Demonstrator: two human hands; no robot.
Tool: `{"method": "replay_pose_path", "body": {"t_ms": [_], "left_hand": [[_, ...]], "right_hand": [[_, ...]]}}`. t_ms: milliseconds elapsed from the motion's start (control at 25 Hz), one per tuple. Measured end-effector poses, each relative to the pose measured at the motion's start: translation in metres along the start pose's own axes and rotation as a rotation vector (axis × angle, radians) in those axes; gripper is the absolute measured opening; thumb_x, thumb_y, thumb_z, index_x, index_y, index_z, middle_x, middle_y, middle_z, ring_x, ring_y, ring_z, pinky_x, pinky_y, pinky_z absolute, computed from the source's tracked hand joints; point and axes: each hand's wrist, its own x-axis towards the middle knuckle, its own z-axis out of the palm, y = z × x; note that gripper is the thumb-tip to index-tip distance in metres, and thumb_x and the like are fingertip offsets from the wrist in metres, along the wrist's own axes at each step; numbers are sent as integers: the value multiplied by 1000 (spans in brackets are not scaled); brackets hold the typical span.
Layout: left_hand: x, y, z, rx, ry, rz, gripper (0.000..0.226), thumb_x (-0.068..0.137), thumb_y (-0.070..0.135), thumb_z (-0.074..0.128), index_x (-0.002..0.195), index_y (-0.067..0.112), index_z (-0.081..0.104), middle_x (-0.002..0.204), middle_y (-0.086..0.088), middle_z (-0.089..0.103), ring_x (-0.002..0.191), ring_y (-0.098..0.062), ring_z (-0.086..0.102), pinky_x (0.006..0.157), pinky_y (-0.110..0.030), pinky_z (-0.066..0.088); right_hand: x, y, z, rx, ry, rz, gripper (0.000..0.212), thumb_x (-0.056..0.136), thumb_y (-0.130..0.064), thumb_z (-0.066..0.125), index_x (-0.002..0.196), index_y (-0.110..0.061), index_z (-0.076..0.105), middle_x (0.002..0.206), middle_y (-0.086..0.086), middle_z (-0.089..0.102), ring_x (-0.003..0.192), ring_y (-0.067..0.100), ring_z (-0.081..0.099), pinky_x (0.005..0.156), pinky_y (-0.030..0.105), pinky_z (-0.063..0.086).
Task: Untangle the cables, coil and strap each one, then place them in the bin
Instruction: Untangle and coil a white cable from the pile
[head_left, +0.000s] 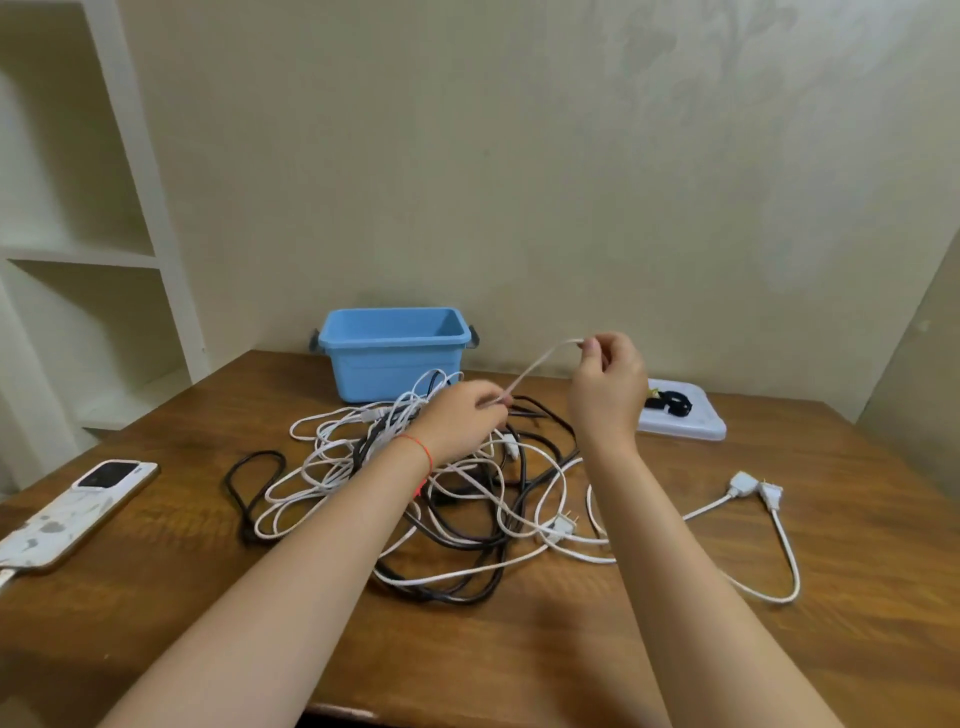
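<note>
Head view: the right hand (607, 387) lifts a white cable (530, 370), its grip pinching the strand at its high end. At the low end of that span, the left hand (467, 418) pinches the same cable. Beneath both grips the tangled cables (441, 499) lie on the bench (519, 649); beyond them stands the blue bin (395, 353).

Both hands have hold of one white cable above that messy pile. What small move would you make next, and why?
Probably lift the right hand a little higher to draw the white cable out of the pile. The left hand pinches it low, the stretch between the hands is already clear, and the rest is tangled with black cables. The bin sits behind.
</note>
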Motion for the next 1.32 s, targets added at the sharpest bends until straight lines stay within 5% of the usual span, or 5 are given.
{"method": "replay_pose_path", "body": {"t_ms": [200,680,880,1040,1320], "left_hand": [[-4,-12,0,82,83,-17,25,99,27,54,94,17,77,80,1,69,75,-15,60,67,-26,43],[-16,-62,-15,427,68,-8,43,82,43,61,119,23,55,124,0,60,118,-24,52,103,-40,41],[-7,-73,-18,542,78,-82,70,87,51,56,148,25,33,155,-1,36,147,-20,25,118,-47,17],[8,-75,-21,445,232,-22,37,98,48,45,128,33,60,143,2,48,142,-25,30,112,-46,29],[14,-60,-10,626,164,81,28,101,21,47,107,13,73,126,-3,57,125,-25,46,104,-39,41]], "right_hand": [[-4,13,0,-407,-95,-130,33,90,-2,49,118,-7,67,124,12,54,118,28,49,103,41,38],[-59,33,78,-478,-787,-81,34,100,-32,48,89,-9,70,79,4,66,75,19,58,66,33,43],[-33,-7,45,88,-394,14,19,97,-21,58,90,-10,72,77,-1,67,72,8,56,67,25,45],[-6,-24,8,276,4,44,25,94,-16,51,70,-8,53,64,2,43,63,11,38,58,28,33],[-25,9,34,-515,-316,-382,36,80,4,50,110,-2,69,108,17,65,101,38,56,91,47,45]]}}
